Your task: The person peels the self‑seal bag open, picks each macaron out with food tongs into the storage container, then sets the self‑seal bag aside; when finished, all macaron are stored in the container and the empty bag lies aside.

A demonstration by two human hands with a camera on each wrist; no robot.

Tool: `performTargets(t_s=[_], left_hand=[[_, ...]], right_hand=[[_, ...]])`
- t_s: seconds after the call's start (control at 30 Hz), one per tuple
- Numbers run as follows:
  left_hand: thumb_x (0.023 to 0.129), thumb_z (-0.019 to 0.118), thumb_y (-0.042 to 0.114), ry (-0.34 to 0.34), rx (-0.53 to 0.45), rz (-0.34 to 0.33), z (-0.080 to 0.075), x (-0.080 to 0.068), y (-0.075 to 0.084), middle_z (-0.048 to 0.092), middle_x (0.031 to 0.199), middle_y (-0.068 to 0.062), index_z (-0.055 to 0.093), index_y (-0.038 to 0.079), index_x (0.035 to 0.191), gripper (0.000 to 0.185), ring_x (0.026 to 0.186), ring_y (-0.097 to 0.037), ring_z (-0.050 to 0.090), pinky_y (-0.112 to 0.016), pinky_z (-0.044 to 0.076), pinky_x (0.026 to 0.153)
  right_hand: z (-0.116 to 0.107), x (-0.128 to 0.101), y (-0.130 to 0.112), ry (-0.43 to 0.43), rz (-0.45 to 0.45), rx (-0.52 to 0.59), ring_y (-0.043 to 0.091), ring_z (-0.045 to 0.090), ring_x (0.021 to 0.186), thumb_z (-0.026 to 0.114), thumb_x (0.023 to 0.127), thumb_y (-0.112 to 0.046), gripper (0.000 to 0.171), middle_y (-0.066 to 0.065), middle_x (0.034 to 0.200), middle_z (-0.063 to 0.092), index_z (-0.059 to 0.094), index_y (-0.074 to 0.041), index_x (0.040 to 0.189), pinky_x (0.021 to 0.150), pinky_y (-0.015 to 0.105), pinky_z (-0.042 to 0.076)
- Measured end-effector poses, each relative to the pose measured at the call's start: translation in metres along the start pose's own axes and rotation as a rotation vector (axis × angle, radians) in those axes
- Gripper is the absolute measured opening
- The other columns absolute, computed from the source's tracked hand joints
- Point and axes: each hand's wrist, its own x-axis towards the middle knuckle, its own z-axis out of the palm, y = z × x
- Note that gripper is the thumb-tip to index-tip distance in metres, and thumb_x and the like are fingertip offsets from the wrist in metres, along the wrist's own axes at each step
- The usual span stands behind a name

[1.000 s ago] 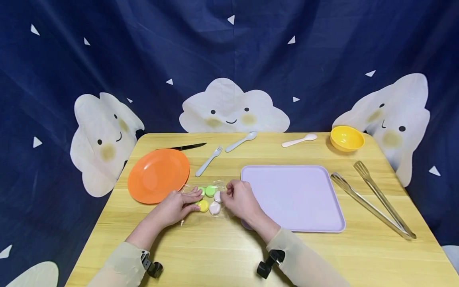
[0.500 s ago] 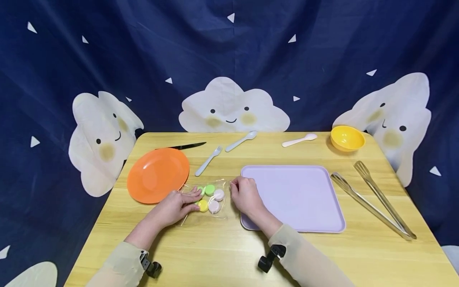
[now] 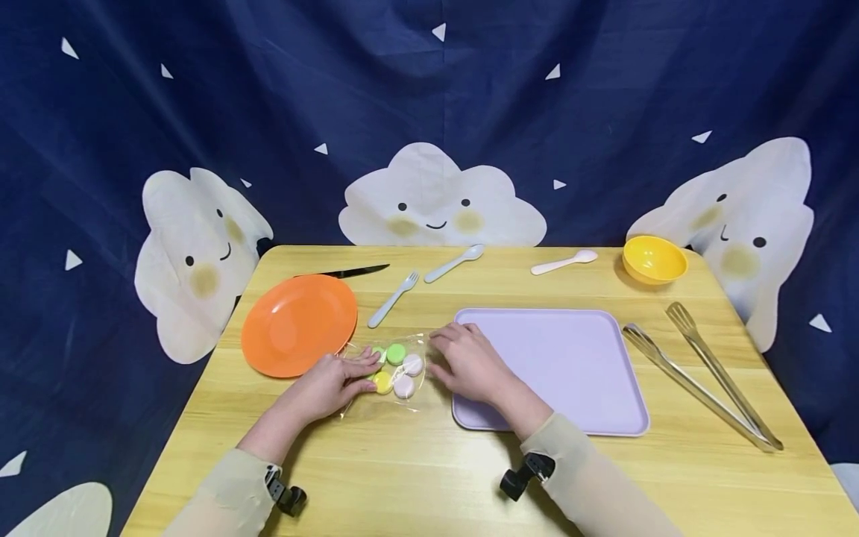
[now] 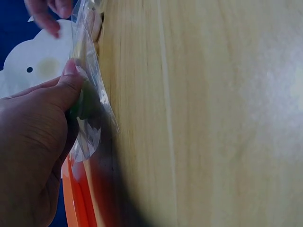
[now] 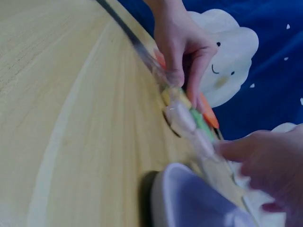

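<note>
A clear plastic bag (image 3: 406, 375) lies on the table, with several round, macaron-like sweets inside in green, yellow and pale lilac. My left hand (image 3: 332, 385) pinches its left side, thumb against a green sweet in the left wrist view. That hand's fingers cover part of the contents. Just past the bag's right edge is my right hand (image 3: 470, 365), over the left rim of the lilac tray (image 3: 546, 369). Its fingers are loosely extended towards the bag and hold nothing. In the right wrist view the right hand (image 5: 267, 163) is blurred.
An orange plate (image 3: 298, 328) stands left, partly over a black knife (image 3: 359, 271). Behind the bag lie a grey fork (image 3: 391, 302) and a grey spoon (image 3: 451, 264). Farther right are a pink spoon (image 3: 562, 263), a yellow bowl (image 3: 654, 259) and metal tongs (image 3: 698, 389).
My right hand has come away from the bag's right edge to the right, and its fingers have loosened and spread. The left hand stays in place on the bag.
</note>
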Motion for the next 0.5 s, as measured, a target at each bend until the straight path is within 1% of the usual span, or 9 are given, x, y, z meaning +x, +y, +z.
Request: performTargets(t_s=[0.1,0.17,0.27,0.33,0.43,0.5], left_hand=[[0.097,0.08,0.03,-0.003,0.006,0.004,-0.001,-0.001,0.0001,0.061,0.144,-0.001,0.07,0.013,0.138,0.046,0.137,-0.023,0.055,-0.05,0.045,0.114],[0.097,0.079,0.031,-0.008,0.015,0.015,-0.0016,-0.0011,-0.0006,0.06,0.145,-0.001,0.07,0.013,0.139,0.046,0.137,-0.022,0.055,-0.049,0.045,0.114],[0.097,0.079,0.031,-0.01,0.035,0.034,-0.0032,-0.0004,-0.0016,0.061,0.145,-0.002,0.07,0.013,0.14,0.048,0.137,-0.02,0.055,-0.048,0.046,0.113],[0.096,0.08,0.031,-0.006,0.049,0.047,-0.0046,0.0004,-0.0015,0.062,0.145,-0.003,0.07,0.012,0.14,0.048,0.137,-0.021,0.056,-0.047,0.047,0.112],[0.096,0.081,0.031,0.006,0.066,0.052,-0.0072,0.0005,0.0005,0.062,0.146,-0.008,0.068,0.009,0.141,0.052,0.138,-0.024,0.056,-0.047,0.047,0.113],[0.096,0.081,0.032,0.013,0.076,0.04,-0.0089,-0.0001,0.0025,0.061,0.148,-0.011,0.066,0.007,0.143,0.055,0.139,-0.027,0.056,-0.048,0.047,0.113]], right_hand=[[-0.0031,-0.0028,0.0,-0.147,-0.049,-0.069,0.031,0.057,0.133,0.08,0.093,-0.05,0.061,0.013,0.136,0.067,0.071,-0.003,0.13,0.116,0.061,0.038],[-0.0027,-0.0043,0.0003,-0.198,-0.063,-0.094,0.033,0.055,0.136,0.079,0.092,-0.053,0.068,0.015,0.14,0.065,0.068,-0.002,0.135,0.117,0.065,0.035],[-0.0006,-0.0062,0.001,-0.218,-0.081,-0.098,0.035,0.053,0.139,0.078,0.093,-0.052,0.073,0.018,0.145,0.061,0.063,0.001,0.141,0.118,0.068,0.032],[0.0009,-0.0072,0.0014,-0.229,-0.082,-0.087,0.036,0.05,0.142,0.075,0.096,-0.054,0.076,0.019,0.149,0.058,0.06,0.002,0.144,0.12,0.068,0.029],[0.0026,-0.0088,0.0018,-0.258,-0.069,-0.064,0.036,0.044,0.147,0.07,0.096,-0.062,0.085,0.02,0.156,0.051,0.055,0.003,0.149,0.124,0.066,0.022],[0.0032,-0.0097,0.002,-0.283,-0.056,-0.056,0.035,0.041,0.15,0.068,0.095,-0.067,0.092,0.02,0.159,0.047,0.051,0.003,0.152,0.125,0.065,0.017]])
